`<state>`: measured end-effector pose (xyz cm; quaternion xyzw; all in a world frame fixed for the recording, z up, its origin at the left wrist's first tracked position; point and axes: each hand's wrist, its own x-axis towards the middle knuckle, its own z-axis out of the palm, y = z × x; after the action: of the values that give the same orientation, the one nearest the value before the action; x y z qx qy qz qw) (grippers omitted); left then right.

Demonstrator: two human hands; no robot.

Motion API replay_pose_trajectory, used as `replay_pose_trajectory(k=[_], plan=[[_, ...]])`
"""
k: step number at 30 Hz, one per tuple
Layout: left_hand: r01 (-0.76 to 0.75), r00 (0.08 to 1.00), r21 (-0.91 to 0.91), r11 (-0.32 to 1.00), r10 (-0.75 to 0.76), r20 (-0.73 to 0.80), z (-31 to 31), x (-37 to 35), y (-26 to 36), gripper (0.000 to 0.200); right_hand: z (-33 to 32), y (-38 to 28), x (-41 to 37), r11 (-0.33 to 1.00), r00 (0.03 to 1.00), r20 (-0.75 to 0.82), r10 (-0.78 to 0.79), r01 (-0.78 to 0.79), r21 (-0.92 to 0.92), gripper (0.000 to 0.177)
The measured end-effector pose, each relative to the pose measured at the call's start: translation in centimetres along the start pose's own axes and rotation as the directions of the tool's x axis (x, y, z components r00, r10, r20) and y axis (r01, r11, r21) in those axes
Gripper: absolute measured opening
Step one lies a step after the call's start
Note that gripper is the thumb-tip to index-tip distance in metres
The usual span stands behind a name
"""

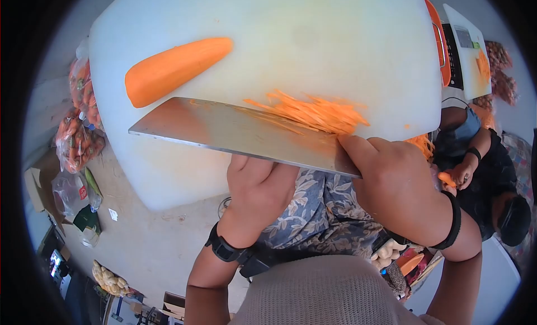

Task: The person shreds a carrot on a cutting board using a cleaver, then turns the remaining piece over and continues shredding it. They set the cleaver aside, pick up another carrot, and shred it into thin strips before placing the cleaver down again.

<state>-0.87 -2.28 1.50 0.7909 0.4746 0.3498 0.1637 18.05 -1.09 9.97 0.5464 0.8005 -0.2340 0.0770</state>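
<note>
A wide cleaver [240, 132] is tilted over the near part of the white cutting board [347, 39]. My right hand [394, 177] is closed around its handle end at the right. Shredded carrot [313, 113] lies in a heap along the blade's far side, with some strips on the blade. My left hand [260, 185] is at the blade's near edge, fingers curled; the blade hides its fingertips, and what they may hold cannot be seen. A large peeled carrot [173, 70], cut flat at one end, rests on the board beyond the cleaver's tip.
Bags of carrots [79, 139] stand on the floor at left, near a cardboard box [40, 188]. More carrot shreds [422, 146] lie beyond my right hand. At right, another person's hand [462, 174] holds a carrot piece [447, 179]. A second board [467, 51] is behind an orange tub [438, 39].
</note>
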Motion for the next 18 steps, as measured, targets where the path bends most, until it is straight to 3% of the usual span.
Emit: replay_pose_trajectory(k=[5, 7, 10, 14, 16, 18], plan=[[-0.03, 0.997, 0.096, 0.995, 0.036, -0.061, 0.5, -0.8, -0.5, 0.029, -1.0, 0.1, -2.2, 0.999, 0.998, -0.051, 0.022, -0.019, 0.041, 0.047], [-0.003, 0.999, -0.007, 1.0, 0.002, -0.045, 0.4, -1.1, -0.8, 0.028, -1.7, -0.2, -3.3, 0.997, 0.997, -0.011, 0.078, -0.078, 0.01, 0.054], [-0.004, 0.999, -0.009, 1.0, 0.004, -0.051, 0.3, -0.8, -0.5, 0.027, -1.7, -0.1, -4.0, 0.994, 0.995, 0.013, 0.096, -0.095, -0.057, 0.057], [0.026, 0.999, -0.114, 0.993, -0.029, -0.029, 0.0, -0.4, -0.5, 0.027, -1.1, -0.1, -2.9, 0.994, 0.996, 0.033, 0.086, -0.083, -0.067, 0.055], [0.017, 1.0, -0.017, 1.0, -0.018, -0.016, -0.1, 0.0, -0.2, 0.027, -0.2, -0.4, -0.9, 0.99, 0.998, -0.047, -0.035, 0.028, -0.141, 0.015], [-0.025, 0.997, 0.008, 1.0, 0.026, -0.073, 0.3, 0.2, -0.4, 0.026, -0.2, -0.7, 0.8, 0.995, 0.995, -0.07, -0.066, 0.06, -0.084, 0.013]])
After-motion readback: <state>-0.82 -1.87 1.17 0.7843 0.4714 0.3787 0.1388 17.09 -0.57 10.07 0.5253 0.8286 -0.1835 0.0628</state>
